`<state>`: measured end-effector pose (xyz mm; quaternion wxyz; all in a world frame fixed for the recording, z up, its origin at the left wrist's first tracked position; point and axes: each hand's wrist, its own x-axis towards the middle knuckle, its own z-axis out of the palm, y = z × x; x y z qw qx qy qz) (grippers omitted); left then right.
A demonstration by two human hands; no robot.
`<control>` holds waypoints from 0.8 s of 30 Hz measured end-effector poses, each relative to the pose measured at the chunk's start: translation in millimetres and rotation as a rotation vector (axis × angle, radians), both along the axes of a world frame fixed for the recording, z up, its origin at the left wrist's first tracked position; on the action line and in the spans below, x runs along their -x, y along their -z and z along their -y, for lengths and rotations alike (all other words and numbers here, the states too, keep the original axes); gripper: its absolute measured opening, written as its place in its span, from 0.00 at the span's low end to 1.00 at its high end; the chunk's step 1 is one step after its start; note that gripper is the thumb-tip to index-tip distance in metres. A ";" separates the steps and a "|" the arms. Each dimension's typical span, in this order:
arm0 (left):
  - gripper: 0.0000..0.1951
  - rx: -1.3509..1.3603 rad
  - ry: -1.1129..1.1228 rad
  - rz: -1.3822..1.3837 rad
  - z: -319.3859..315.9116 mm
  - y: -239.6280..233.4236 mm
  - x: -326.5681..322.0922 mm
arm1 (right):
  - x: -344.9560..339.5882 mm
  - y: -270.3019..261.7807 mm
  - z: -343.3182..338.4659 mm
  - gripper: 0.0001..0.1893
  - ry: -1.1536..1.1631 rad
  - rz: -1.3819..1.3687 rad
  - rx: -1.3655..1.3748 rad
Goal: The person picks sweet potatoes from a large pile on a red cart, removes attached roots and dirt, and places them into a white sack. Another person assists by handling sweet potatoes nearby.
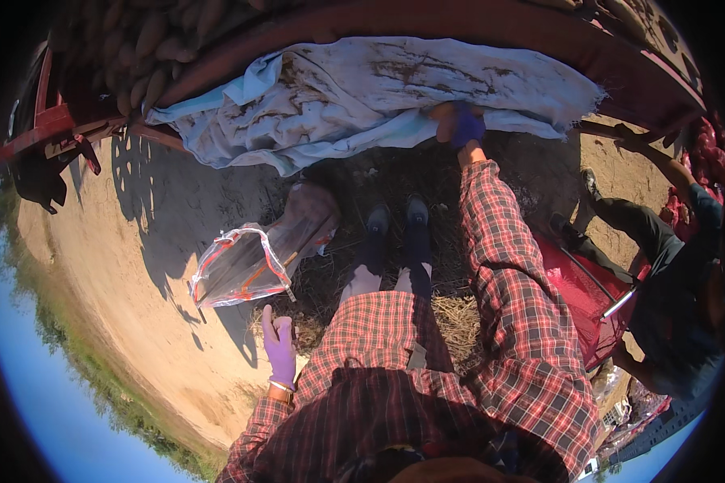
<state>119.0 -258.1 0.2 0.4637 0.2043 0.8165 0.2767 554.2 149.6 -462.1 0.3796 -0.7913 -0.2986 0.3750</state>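
Note:
My right hand, in a purple glove, reaches forward to the dirty white woven cloth draped over the red metal side of a trailer. Its fingers are around a brown root that looks like a sweet potato, partly hidden by the glove. My left hand, also purple-gloved, hangs low at my left with nothing in it, one finger extended and the others partly bent. Just beyond that hand, a clear plastic bag with red-orange stripes has its mouth held wide on thin rods.
Many sweet potatoes are heaped in the trailer at upper left. Another person bends at the right beside a red mesh bag and a metal rod. Filled red bags lie farther right. Dry straw covers ground near my feet.

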 end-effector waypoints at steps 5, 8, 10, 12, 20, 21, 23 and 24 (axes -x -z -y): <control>0.17 0.038 0.239 -0.184 2.9 -56.6 -45.7 | 38.2 -100.2 -3.0 0.22 0.080 -0.322 -0.016; 0.19 -0.044 0.186 0.366 -86.8 -20.2 -108.9 | 42.1 -127.9 -14.1 0.18 0.082 -0.739 -0.170; 0.21 -0.160 0.181 0.577 -154.0 43.0 -135.9 | 41.4 -143.6 -18.0 0.16 0.062 -1.058 -0.218; 0.26 -0.281 0.060 0.707 -232.6 97.0 -165.4 | 42.9 -168.9 -4.0 0.14 0.002 -1.181 -0.225; 0.19 -0.629 0.067 1.040 -310.2 204.7 -211.8 | 41.8 -300.0 120.8 0.20 -0.107 -1.071 -0.112; 0.19 -0.561 -0.060 1.250 -309.0 190.5 -210.2 | 25.6 -297.1 133.1 0.22 -0.157 -1.129 -0.093; 0.20 -0.410 -0.342 1.630 -302.0 161.6 -198.3 | 10.0 -319.8 144.9 0.24 -0.258 -0.962 0.103; 0.21 -0.383 -0.371 1.547 -297.9 149.6 -196.0 | 11.4 -340.4 147.0 0.29 -0.331 -0.841 0.174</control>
